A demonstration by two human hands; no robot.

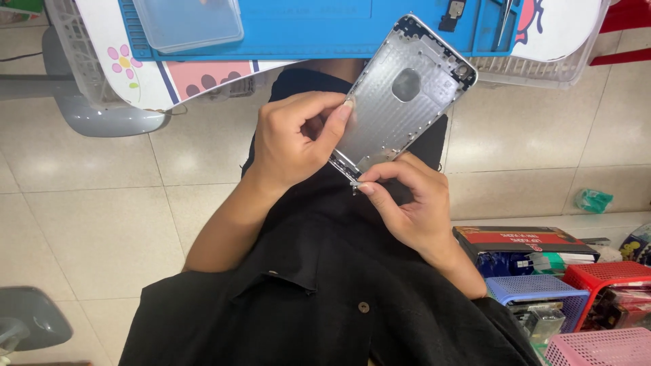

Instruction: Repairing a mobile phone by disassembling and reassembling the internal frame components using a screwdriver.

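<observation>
**Two hands on a bare phone housing**

The left hand (298,139) sits at the centre of the frame, fingers curled, thumb and forefinger closed together on the left edge of a silver phone back housing (400,102). The right hand (413,203) is just below and right of it, its thumb and forefinger pinched tight on the housing's lower corner, where a tiny part shows between the fingertips; what that part is cannot be told. The housing is held tilted, its inner side facing the camera, its upper end reaching toward the top of the frame and overlapping the near edge of the table. Both forearms run down into a black shirt (325,298) that fills the lower middle.

Along the top of the frame lies a blue work mat (325,27) on a white table with a flower print (122,61). A clear plastic lid or tray (186,22) rests on the mat at upper left; its contents cannot be made out. A small dark component (451,17) and tweezers (505,13) lie on the mat at upper right.

At lower right, on the tiled floor (88,224), stand a blue basket (536,290), a red basket (607,274) and a pink basket (597,347), with a flat red and black box (522,238) behind them. The blue one holds some small boxed items.
</observation>
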